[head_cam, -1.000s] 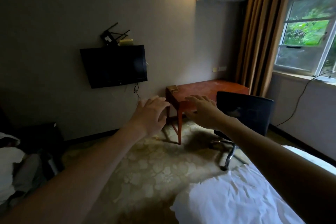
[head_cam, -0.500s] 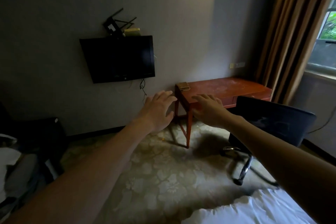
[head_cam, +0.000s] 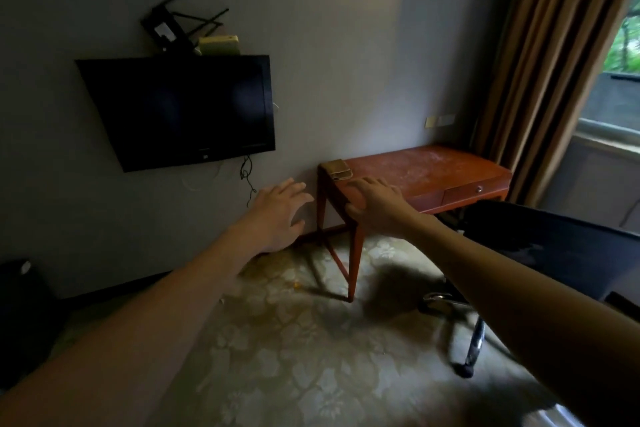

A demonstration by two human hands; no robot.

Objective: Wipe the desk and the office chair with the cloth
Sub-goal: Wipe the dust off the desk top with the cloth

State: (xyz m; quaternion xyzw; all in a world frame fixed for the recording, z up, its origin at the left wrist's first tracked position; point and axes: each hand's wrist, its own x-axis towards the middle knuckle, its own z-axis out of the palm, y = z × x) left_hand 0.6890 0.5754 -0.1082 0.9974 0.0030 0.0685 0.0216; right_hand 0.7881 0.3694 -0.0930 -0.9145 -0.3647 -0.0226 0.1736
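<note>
No readable text or number anywhere, only a tiny illegible mark low on the television point(head_cam: 180, 111)

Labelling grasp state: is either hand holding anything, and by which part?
Nothing is held. The left hand and right hand are both empty, fingers extended; the cloth lies on the desk corner.

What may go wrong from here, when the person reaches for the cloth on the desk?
1. The cloth lies right at the left edge of the desk; a hasty grab by the right hand might knock it to the floor.
2. The office chair stands close before the desk, and its chair leg sticks out over the floor; a foot might catch on it.
</note>
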